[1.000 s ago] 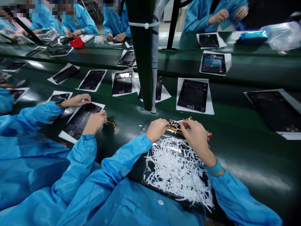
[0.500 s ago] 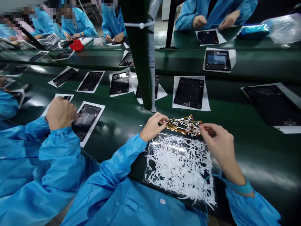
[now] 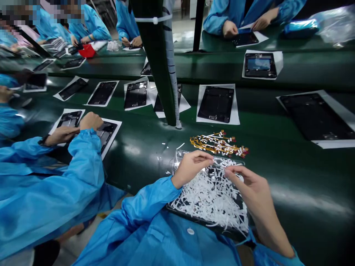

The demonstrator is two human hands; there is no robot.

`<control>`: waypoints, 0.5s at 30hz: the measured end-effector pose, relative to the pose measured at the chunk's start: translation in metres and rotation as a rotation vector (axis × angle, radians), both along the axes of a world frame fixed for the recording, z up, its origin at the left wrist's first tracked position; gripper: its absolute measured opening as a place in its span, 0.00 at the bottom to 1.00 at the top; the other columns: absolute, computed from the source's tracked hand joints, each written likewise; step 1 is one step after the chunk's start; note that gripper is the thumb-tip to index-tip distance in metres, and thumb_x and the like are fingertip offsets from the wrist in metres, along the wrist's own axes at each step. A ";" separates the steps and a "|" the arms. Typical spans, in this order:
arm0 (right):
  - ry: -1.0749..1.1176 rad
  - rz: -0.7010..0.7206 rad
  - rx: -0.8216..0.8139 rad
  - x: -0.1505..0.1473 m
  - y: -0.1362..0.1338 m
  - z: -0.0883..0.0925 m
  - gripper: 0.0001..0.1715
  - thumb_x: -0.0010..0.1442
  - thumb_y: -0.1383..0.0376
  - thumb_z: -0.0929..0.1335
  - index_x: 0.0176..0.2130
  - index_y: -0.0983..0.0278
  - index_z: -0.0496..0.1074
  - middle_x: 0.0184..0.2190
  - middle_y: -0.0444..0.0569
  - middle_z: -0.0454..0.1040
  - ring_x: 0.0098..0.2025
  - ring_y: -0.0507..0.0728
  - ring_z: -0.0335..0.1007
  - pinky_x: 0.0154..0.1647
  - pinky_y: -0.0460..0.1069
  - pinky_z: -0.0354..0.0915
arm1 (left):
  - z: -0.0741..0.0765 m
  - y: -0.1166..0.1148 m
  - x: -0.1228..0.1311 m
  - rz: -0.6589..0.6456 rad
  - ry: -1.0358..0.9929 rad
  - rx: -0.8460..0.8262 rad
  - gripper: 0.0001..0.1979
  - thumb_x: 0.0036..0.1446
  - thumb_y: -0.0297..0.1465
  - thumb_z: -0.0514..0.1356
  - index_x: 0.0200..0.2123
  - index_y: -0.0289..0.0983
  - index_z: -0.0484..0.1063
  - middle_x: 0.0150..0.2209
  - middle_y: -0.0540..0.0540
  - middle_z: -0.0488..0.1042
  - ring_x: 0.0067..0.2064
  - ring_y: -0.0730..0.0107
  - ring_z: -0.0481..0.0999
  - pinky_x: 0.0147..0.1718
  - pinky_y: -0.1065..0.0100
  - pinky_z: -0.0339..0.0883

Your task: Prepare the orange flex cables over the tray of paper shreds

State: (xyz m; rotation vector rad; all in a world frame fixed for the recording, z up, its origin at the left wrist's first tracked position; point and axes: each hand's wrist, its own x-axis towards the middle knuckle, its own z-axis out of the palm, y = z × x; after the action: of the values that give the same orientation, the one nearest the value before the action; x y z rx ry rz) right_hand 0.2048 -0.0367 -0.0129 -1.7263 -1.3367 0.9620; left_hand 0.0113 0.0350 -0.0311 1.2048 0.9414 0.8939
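My left hand (image 3: 192,168) is above the far part of a clear plastic tray (image 3: 179,152), thumb and fingertips pinched together. Facing it from the right, my right hand (image 3: 251,184) also pinches, its fingertips a short gap away. Whatever lies between the fingers is too small to make out. Beneath both hands, a tangle of thin white strips (image 3: 206,199) fills the tray. Just beyond the tray's far edge lies a loose pile of orange-brown flex cables (image 3: 219,143) with white bits on them.
A dark green post (image 3: 158,62) rises beyond the cables. Black tablet housings on white sheets, such as the tablet housing (image 3: 216,103), lie along the green bench (image 3: 138,140). At my left, a co-worker's hands (image 3: 90,122) work over another housing. More people sit opposite.
Both hands have moved from the flex cable pile back toward me, over the tray, and their fingertips are closer together. The co-worker's hands at left have shifted. The view has tilted slightly.
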 end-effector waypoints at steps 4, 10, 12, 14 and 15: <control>-0.065 0.095 -0.011 -0.005 -0.002 0.010 0.21 0.60 0.49 0.71 0.46 0.58 0.78 0.40 0.49 0.81 0.47 0.63 0.77 0.47 0.54 0.70 | 0.018 -0.007 -0.007 -0.089 0.192 0.224 0.16 0.58 0.29 0.67 0.50 0.37 0.76 0.38 0.46 0.80 0.39 0.70 0.79 0.45 0.64 0.76; -0.051 0.204 0.031 -0.021 0.004 0.025 0.20 0.65 0.48 0.67 0.42 0.59 0.79 0.41 0.50 0.82 0.43 0.61 0.79 0.43 0.51 0.72 | 0.029 -0.012 -0.018 -0.175 0.239 0.333 0.33 0.59 0.29 0.67 0.65 0.42 0.61 0.40 0.48 0.79 0.40 0.70 0.79 0.46 0.65 0.75; -0.080 0.209 0.035 -0.021 0.003 0.023 0.21 0.65 0.47 0.66 0.41 0.59 0.79 0.39 0.49 0.82 0.40 0.60 0.80 0.36 0.49 0.72 | 0.028 -0.010 -0.022 -0.168 0.179 0.281 0.35 0.57 0.30 0.68 0.65 0.40 0.61 0.39 0.47 0.79 0.39 0.70 0.80 0.45 0.65 0.76; -0.143 0.224 0.061 -0.019 0.001 0.018 0.21 0.64 0.46 0.67 0.42 0.59 0.78 0.40 0.49 0.83 0.38 0.59 0.80 0.31 0.47 0.71 | 0.027 -0.009 -0.026 -0.192 0.129 0.256 0.35 0.57 0.31 0.69 0.65 0.40 0.61 0.39 0.45 0.80 0.40 0.68 0.81 0.47 0.64 0.76; -0.182 0.240 0.087 -0.017 0.001 0.015 0.21 0.64 0.46 0.67 0.42 0.58 0.78 0.40 0.48 0.83 0.37 0.58 0.80 0.30 0.46 0.70 | 0.028 -0.008 -0.028 -0.203 0.111 0.262 0.34 0.58 0.31 0.69 0.65 0.39 0.61 0.39 0.45 0.81 0.41 0.68 0.81 0.48 0.64 0.76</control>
State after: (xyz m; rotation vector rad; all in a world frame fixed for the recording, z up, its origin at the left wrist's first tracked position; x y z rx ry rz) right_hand 0.1875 -0.0356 0.0017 -1.6448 -1.7094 0.8775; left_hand -0.0162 0.0267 -0.0032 1.5584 0.7886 0.8103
